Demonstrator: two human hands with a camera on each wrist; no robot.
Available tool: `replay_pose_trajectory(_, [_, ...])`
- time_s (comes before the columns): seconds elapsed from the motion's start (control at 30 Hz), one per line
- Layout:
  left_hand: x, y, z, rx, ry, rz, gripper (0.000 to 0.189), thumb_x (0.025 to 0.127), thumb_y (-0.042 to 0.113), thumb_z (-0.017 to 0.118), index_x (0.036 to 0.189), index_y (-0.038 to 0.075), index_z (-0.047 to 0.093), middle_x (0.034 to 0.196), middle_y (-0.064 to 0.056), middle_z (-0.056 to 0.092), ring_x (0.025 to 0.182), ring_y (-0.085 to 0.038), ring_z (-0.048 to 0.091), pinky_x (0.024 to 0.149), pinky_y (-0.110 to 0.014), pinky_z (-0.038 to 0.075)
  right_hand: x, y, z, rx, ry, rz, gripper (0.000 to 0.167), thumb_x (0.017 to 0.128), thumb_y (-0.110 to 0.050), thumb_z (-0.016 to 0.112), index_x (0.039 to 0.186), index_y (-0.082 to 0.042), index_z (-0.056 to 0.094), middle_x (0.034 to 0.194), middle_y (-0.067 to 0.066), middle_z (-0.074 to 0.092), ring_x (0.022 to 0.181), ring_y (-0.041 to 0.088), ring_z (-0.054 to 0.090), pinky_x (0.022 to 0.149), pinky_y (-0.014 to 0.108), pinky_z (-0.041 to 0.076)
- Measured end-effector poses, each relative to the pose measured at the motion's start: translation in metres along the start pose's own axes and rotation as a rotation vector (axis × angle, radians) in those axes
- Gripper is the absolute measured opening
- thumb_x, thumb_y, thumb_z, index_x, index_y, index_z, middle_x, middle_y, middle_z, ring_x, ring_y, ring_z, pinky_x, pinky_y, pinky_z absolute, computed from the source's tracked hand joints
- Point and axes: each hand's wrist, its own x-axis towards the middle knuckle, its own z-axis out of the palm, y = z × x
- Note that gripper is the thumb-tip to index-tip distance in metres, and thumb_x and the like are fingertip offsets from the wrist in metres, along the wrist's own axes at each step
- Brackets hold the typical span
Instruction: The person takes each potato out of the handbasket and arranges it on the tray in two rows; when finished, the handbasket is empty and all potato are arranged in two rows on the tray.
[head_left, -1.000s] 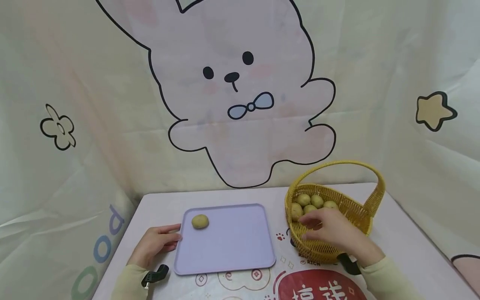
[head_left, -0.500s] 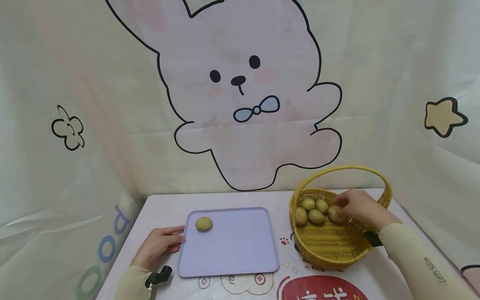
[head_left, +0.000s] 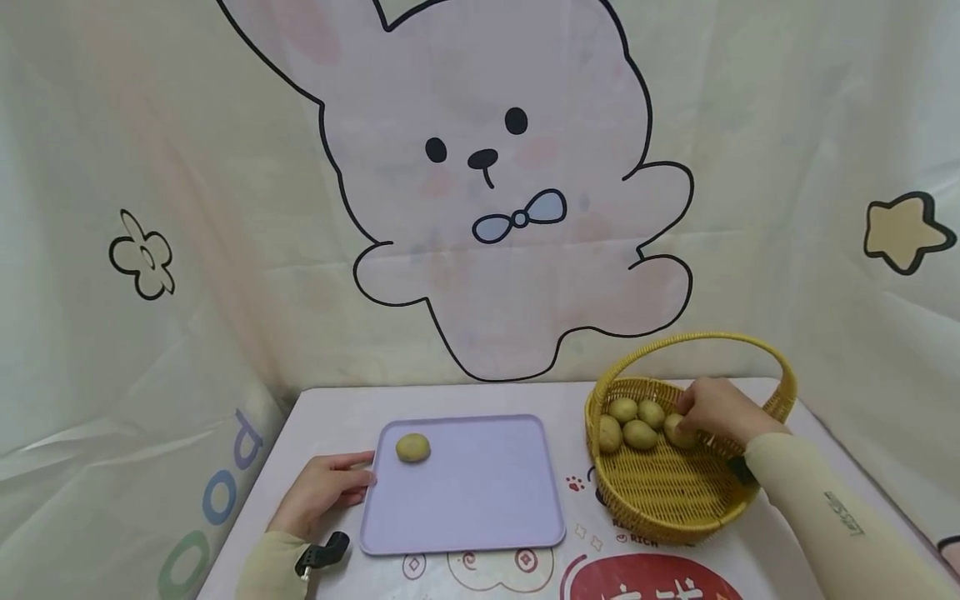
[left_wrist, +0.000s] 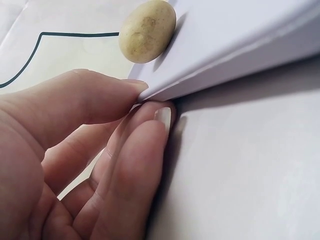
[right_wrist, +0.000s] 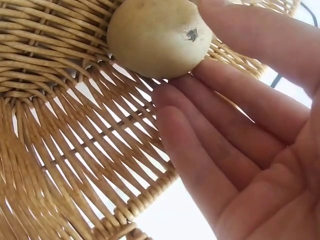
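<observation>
At the back right of the table, my right hand (head_left: 722, 408) reaches into a yellow wicker basket (head_left: 667, 492). Thumb and fingertips pinch a potato (right_wrist: 159, 37), which has a small dark spot near the thumb. Several other potatoes (head_left: 640, 434) lie beside it along the basket's back left side. My left hand (head_left: 322, 490) holds the left rim of a pale lilac tray (head_left: 480, 500), thumb and fingers meeting at its edge in the left wrist view. One potato (head_left: 413, 448) lies on the tray near its back left corner.
The basket's tall arched handle (head_left: 705, 337) rises over the right hand's side. A white printed cloth (head_left: 525, 575) with a red patch covers the table. Behind stands a fabric backdrop (head_left: 480, 333) with a cartoon animal.
My right hand has moved rightward and back inside the basket, from over its left part to the rightmost potato, which it now pinches. My left hand stays at the tray.
</observation>
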Motion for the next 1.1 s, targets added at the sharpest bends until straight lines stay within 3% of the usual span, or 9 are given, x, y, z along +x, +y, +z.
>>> replay_pose_trajectory(0.1, [0.0, 0.001, 0.0, -0.004, -0.001, -0.005, 0.054, 0.088, 0.01, 0.087, 0.139, 0.002, 0.073, 0.097, -0.002, 0.079, 0.073, -0.01, 0.068, 0.065, -0.023, 0.061, -0.001, -0.002, 0.004, -0.003, 0.008, -0.007, 0.012, 0.078, -0.015, 0.089, 0.079, -0.01, 0.078, 0.075, -0.003, 0.068, 0.075, 0.019, 0.057, 0.07, 0.036, 0.05])
replay_pose_trajectory(0.23, [-0.001, 0.004, -0.001, -0.014, -0.005, -0.011, 0.054, 0.087, 0.011, 0.089, 0.138, 0.004, 0.073, 0.096, -0.002, 0.079, 0.072, -0.01, 0.068, 0.065, -0.023, 0.061, -0.002, -0.004, 0.009, 0.031, 0.026, -0.025, 0.02, 0.072, -0.01, 0.087, 0.067, -0.011, 0.068, 0.061, -0.007, 0.052, 0.063, 0.015, 0.047, 0.06, 0.031, 0.04])
replay_pose_trajectory(0.67, [-0.003, 0.005, -0.001, -0.027, -0.023, -0.012, 0.056, 0.086, 0.01, 0.088, 0.139, 0.003, 0.072, 0.102, -0.004, 0.08, 0.073, -0.009, 0.069, 0.066, -0.023, 0.063, -0.008, -0.004, 0.008, 0.003, 0.035, -0.043, 0.016, 0.069, -0.006, 0.083, 0.067, -0.012, 0.069, 0.06, -0.007, 0.049, 0.062, 0.014, 0.044, 0.058, 0.03, 0.036])
replay_pose_trajectory(0.9, [-0.003, 0.005, 0.0, -0.023, -0.023, 0.003, 0.057, 0.086, 0.011, 0.089, 0.14, 0.002, 0.072, 0.104, -0.006, 0.08, 0.073, -0.011, 0.07, 0.067, -0.024, 0.063, -0.018, -0.006, 0.0, 0.037, 0.012, -0.009, 0.009, 0.074, -0.011, 0.086, 0.08, -0.013, 0.079, 0.075, -0.004, 0.066, 0.074, 0.017, 0.053, 0.066, 0.032, 0.043])
replay_pose_trajectory(1.1, [-0.002, 0.006, 0.0, -0.023, -0.023, -0.016, 0.057, 0.087, 0.011, 0.089, 0.14, 0.003, 0.072, 0.103, -0.005, 0.08, 0.075, -0.01, 0.071, 0.068, -0.023, 0.063, -0.043, -0.019, -0.011, 0.064, 0.06, -0.028, 0.038, 0.082, -0.03, 0.092, 0.113, -0.009, 0.084, 0.111, 0.008, 0.082, 0.106, 0.029, 0.072, 0.088, 0.048, 0.059])
